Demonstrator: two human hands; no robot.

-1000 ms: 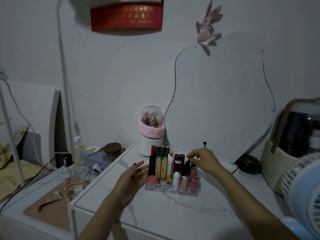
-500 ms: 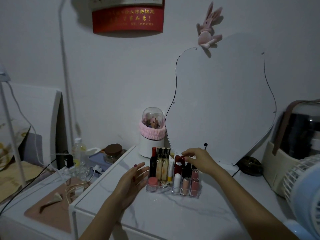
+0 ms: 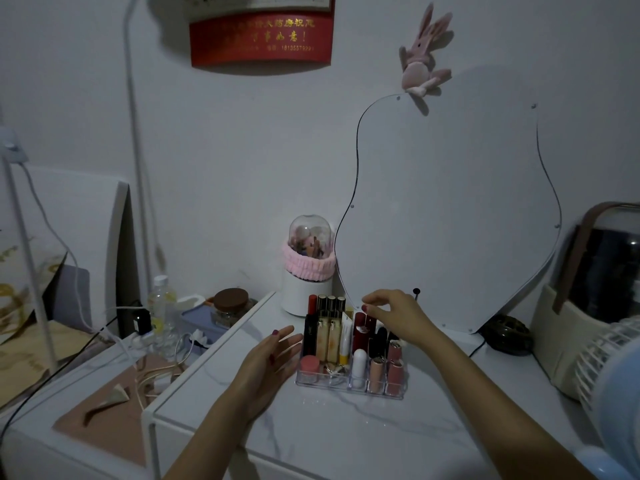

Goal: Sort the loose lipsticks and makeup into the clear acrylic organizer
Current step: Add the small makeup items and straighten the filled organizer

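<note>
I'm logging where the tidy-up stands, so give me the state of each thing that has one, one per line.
Organizer: upright on the table, nearly full.
Lipsticks: capped, standing in the slots.
Left hand: open, flat beside the organizer.
Right hand: fingers curled above the back row, holding nothing that shows.
Brown-lidded jar: closed.
Water bottle: capped, upright.
Domed holder: dome shut.

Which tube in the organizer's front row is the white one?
The white tube stands third along the clear organizer front row, between the squat pink jar on its left and two pink lipsticks on its right.
</note>
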